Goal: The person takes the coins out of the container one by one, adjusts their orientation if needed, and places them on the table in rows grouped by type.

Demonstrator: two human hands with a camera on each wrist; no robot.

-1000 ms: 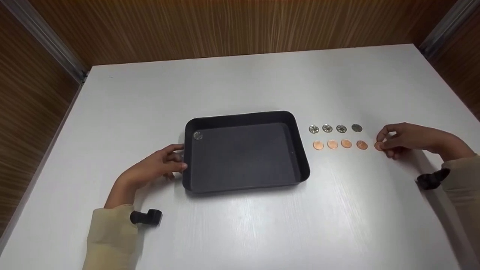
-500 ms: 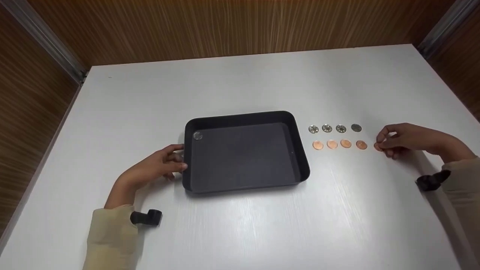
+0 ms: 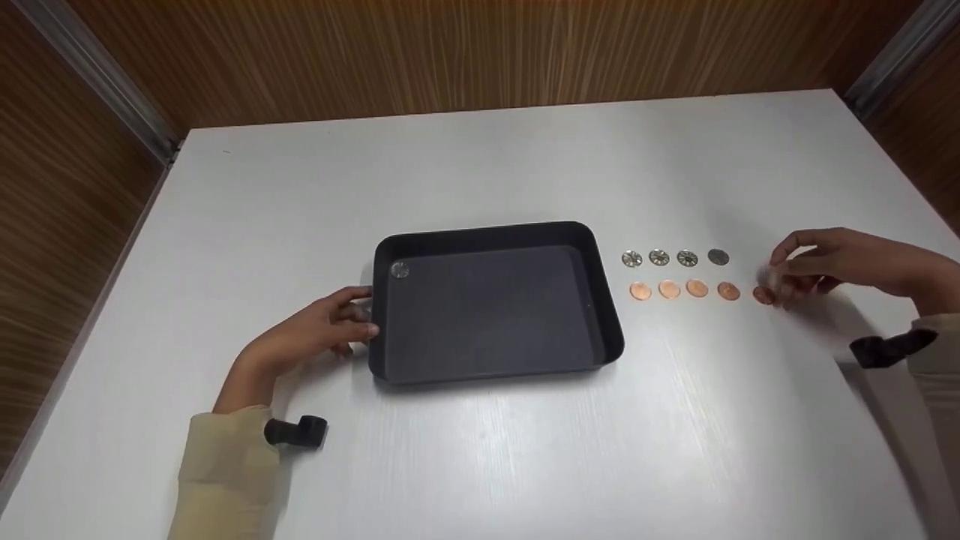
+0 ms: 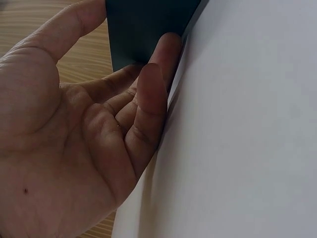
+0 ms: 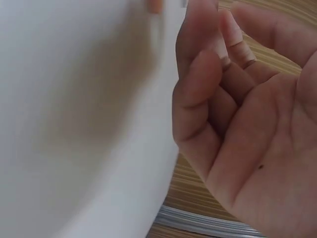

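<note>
I see my left hand (image 3: 319, 334) resting against the left wall of the black tray (image 3: 495, 367), fingers relaxed and straight, steadying it on the surface (image 3: 480, 465). One silver coin (image 3: 400, 271) lies in the tray's far left corner. My right hand (image 3: 832, 264) hovers at the right end of the copper coins (image 3: 697, 290), just over the last copper coin (image 3: 762, 295), fingers curled; I cannot tell if this grip already has it. I judge the pick-up step is in hand. The next move needs a firm pinch on that thin coin.
</note>
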